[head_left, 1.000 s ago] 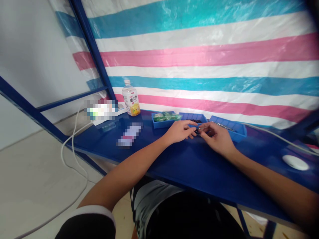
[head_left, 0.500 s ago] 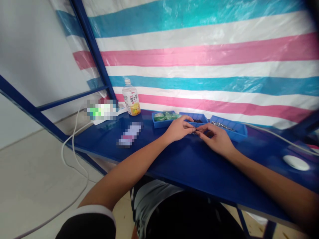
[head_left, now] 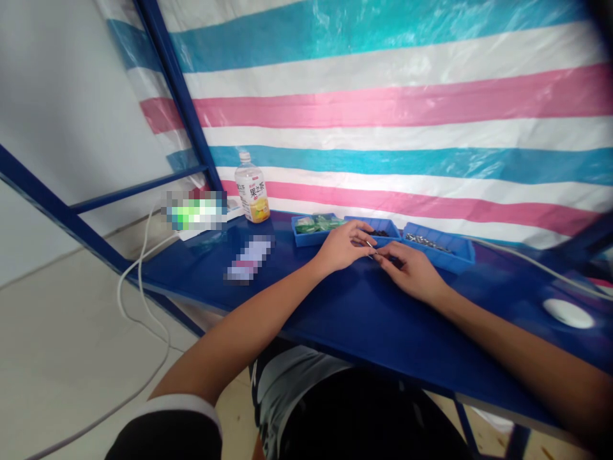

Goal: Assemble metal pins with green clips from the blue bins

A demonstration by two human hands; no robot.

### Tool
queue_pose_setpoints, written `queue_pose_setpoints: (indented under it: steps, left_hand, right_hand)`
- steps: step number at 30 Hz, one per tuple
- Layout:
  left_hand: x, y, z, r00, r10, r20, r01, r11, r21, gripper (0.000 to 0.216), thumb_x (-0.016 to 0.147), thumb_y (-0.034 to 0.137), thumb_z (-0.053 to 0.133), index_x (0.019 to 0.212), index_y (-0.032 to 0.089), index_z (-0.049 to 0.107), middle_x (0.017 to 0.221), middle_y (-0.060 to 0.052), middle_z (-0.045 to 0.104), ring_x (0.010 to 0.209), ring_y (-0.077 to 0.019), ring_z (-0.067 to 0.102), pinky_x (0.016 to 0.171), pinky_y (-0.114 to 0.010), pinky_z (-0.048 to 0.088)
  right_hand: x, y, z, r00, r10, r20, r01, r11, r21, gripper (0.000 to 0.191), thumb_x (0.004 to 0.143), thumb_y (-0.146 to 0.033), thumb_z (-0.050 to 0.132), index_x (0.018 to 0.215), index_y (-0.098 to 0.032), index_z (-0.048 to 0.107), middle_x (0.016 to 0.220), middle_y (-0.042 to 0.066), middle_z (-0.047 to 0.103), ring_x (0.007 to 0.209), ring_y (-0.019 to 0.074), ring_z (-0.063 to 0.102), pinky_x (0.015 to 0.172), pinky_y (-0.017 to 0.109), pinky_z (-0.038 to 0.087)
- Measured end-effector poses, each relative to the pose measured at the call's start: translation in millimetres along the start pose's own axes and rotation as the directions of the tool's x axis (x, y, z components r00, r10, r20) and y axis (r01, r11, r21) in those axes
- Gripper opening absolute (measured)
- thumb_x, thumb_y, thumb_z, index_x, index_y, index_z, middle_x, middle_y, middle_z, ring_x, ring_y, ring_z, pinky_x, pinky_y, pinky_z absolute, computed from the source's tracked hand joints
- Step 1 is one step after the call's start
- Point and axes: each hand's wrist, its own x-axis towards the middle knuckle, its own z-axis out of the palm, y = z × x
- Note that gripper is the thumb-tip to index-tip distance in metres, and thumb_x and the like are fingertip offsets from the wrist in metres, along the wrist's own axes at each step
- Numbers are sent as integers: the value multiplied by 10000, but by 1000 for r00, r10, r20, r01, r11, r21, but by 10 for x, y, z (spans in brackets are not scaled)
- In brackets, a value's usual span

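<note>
My left hand [head_left: 343,245] pinches a small, thin metal piece [head_left: 371,249] between thumb and fingers, above the blue table. My right hand [head_left: 409,268] meets it from the right, its fingertips closed at the lower end of the same piece; whether they hold a second small part I cannot make out. Just behind the hands are three blue trays. The left tray [head_left: 306,239] holds green packets [head_left: 318,223], the middle tray [head_left: 390,229] small dark parts [head_left: 380,234], and the right tray [head_left: 454,257] shiny metal pieces [head_left: 426,242]. My left hand partly hides the middle tray.
A drink bottle [head_left: 253,191] stands at the back left, near a blurred phone-like object [head_left: 249,258] and a pixelated box [head_left: 196,214]. A white oval object [head_left: 569,314] lies on the right. White cables [head_left: 141,268] hang at the left edge; striped sheeting [head_left: 383,102] closes the back.
The thin metal piece now shows tilted between my fingertips, where it was mostly hidden before. My right hand has shifted slightly and its fingers have drawn a little apart from my left hand.
</note>
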Motion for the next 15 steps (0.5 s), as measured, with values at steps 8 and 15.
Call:
queue_pose_setpoints:
  steps: [8,15]
  left_hand:
    - [8,-32,-13,1000,1,-12,1,989,149,454,882,172,813,1305,142,650,1160,-150,794,940,-194,778,938,-395,626]
    - [-50,-79,-49,973,118,200,-219,747,628,195,969,183,684,1137,153,778,1196,-122,800,1128,-252,751,1093,-429,560]
  right_hand:
    - [31,54,3,992,125,-22,-122,986,110,441,1055,-617,535,990,-245,763,931,68,780,807,252,694,754,387,535]
    - [81,207,-43,924,379,-53,-330,859,391,498,987,-726,583,1042,-266,765,762,43,714,624,203,609,529,320,471]
